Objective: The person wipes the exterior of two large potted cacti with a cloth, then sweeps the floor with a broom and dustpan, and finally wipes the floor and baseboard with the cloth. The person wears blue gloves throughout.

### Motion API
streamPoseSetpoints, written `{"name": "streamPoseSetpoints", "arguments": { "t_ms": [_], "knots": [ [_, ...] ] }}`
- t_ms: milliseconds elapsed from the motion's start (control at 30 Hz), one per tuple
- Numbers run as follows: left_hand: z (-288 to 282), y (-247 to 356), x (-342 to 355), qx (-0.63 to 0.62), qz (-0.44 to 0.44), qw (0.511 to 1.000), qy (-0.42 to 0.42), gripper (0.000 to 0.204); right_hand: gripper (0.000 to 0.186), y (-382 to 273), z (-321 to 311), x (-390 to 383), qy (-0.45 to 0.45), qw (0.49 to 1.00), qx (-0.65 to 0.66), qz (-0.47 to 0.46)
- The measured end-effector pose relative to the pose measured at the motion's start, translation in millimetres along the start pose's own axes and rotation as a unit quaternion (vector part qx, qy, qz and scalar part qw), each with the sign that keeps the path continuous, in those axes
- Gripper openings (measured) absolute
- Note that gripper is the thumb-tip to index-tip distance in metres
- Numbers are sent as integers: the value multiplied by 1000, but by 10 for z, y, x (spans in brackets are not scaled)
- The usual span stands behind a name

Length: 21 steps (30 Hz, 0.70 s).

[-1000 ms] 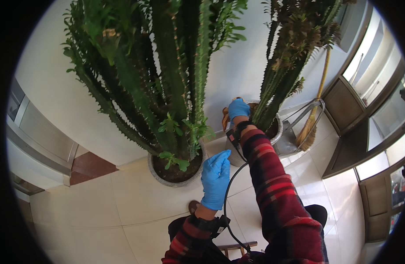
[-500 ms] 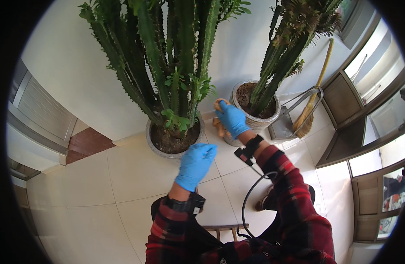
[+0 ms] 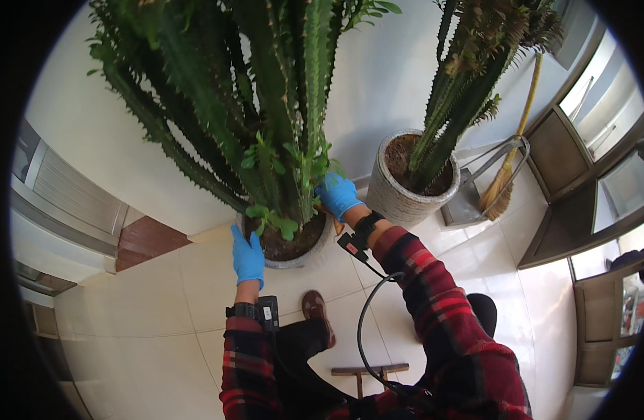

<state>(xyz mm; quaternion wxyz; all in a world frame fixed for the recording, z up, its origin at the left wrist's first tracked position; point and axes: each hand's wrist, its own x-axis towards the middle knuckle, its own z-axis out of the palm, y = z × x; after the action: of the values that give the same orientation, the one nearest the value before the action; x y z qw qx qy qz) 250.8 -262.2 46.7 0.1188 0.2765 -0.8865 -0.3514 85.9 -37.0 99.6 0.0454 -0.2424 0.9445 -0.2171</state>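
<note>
My left hand [image 3: 248,259], in a blue glove, is at the left rim of a speckled pot [image 3: 289,262], fingers apart and nothing visible in them. A tall spiny green cactus-like plant [image 3: 232,133] rises from this pot. My right hand [image 3: 338,194], also gloved, is at the pot's right side, closed on what looks like a crumpled tan cloth [image 3: 339,227], mostly hidden behind the hand and wrist. Its fingertips are partly hidden by leaves. Beside it on the right stands a second textured pot [image 3: 399,206] with a similar plant [image 3: 455,105].
A white wall [image 3: 364,84] backs both plants. A metal dustpan [image 3: 456,203] and straw broom [image 3: 497,189] lean at the right near metal-framed glazed panels [image 3: 556,154]. A doorway [image 3: 80,210] is at left. A wooden stool [image 3: 346,371] is beneath me.
My right hand has moved left from the right pot to the left pot with the tan item. My left hand has risen leftward to the left pot's rim, fingers straightened.
</note>
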Motion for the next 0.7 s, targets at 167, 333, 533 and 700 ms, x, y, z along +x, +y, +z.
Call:
{"name": "streamPoseSetpoints", "arguments": {
  "t_ms": [167,333,533,700],
  "knots": [
    [148,-45,39,-51,7,997,58,68,40,-80,0,591,-2,992,71,-109],
    [183,-59,33,-101,9,993,58,66,40,32,13,425,-15,992,60,-112],
    [156,96,-53,-57,-33,995,81,66,40,92,22,-472,-11,999,27,-46],
    [135,132,-79,-53,-9,992,113,66,44,-156,271,-1170,-15,995,94,34]
  ]
}}
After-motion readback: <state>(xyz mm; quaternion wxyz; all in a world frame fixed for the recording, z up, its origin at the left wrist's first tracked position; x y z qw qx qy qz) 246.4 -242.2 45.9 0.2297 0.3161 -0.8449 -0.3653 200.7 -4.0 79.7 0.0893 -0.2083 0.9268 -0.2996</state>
